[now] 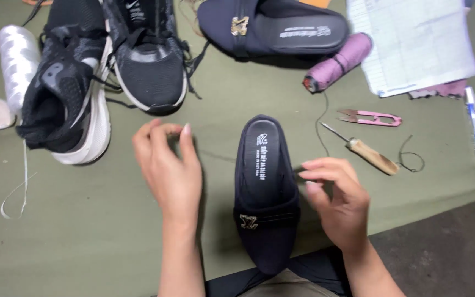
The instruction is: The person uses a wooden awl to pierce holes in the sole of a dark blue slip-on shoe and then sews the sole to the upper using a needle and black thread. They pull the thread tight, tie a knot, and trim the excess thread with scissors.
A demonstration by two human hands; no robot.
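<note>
Basically head view only: dark navy slip-on shoe (pixel 266 190) with metal buckle lies centre on olive cloth surface (pixel 83 242), toe toward the person. Left hand (pixel 170 165) just left of the shoe, fingers loosely curled, holding nothing visible. Right hand (pixel 337 201) just right of the shoe, fingertips pinched together; cannot tell if anything is held. Beyond the shoe: matching slip-on (pixel 273 27), purple thread spool (pixel 337 63), pink snips (pixel 370 117), wooden-handled awl (pixel 363 149). Left of the shoe: black sneakers (pixel 105 66), white spool (pixel 17 63).
</note>
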